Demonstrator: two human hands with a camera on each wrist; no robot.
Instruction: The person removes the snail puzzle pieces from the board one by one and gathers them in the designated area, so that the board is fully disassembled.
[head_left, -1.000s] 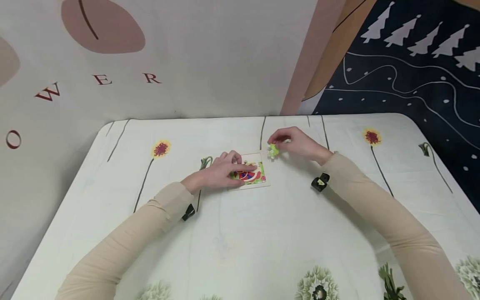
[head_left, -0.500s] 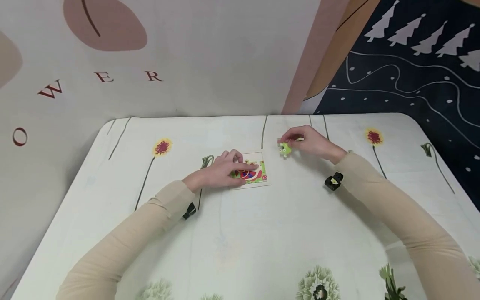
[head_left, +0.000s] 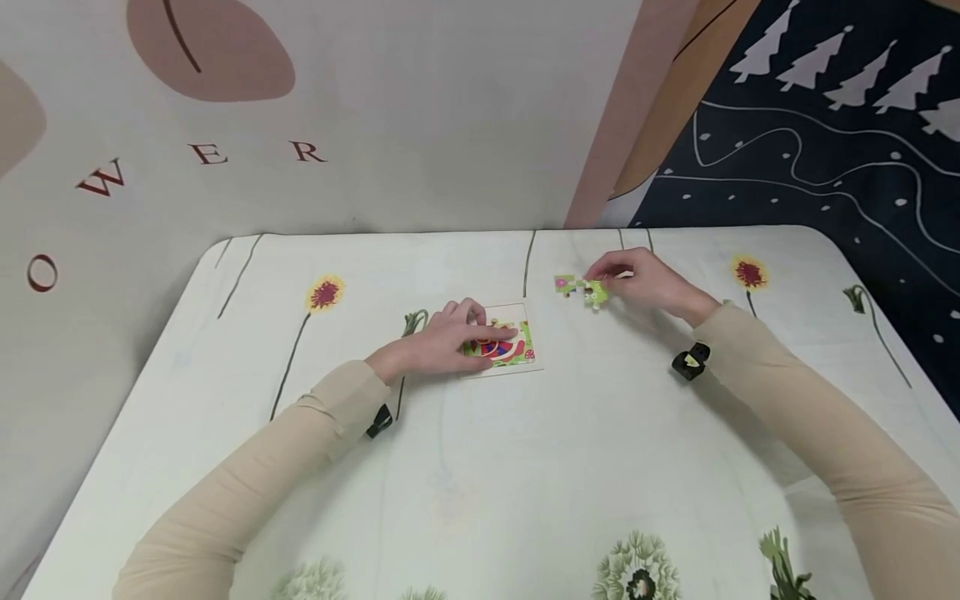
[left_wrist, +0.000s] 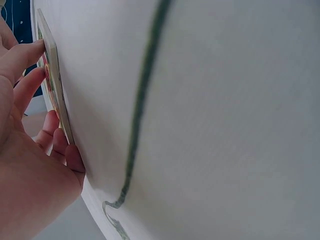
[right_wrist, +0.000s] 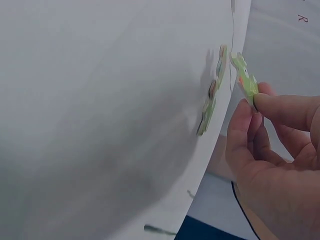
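A puzzle board (head_left: 510, 354) with a colourful picture lies on the white cloth near the table's middle. My left hand (head_left: 442, 340) rests on it, index finger stretched across the picture; part of the board is hidden beneath. In the left wrist view, fingertips touch the face and edge of the board (left_wrist: 55, 77). To the right of the board, my right hand (head_left: 645, 282) pinches a light green puzzle piece (right_wrist: 245, 77) between thumb and fingers, above the cloth. Loose puzzle pieces (head_left: 564, 285) lie just left of that hand, also seen as green puzzle pieces (right_wrist: 209, 107) on the cloth.
The flower-printed cloth (head_left: 525, 467) covers the table, whose far edge meets a pale wall hanging (head_left: 420, 125). A dark hanging with white trees (head_left: 802, 150) is at the back right. Black wrist cameras (head_left: 690, 361) sit under both cuffs.
My right hand has moved right with the green puzzle piece, away from the board, uncovering loose pieces on the cloth. The left hand stays on the board.
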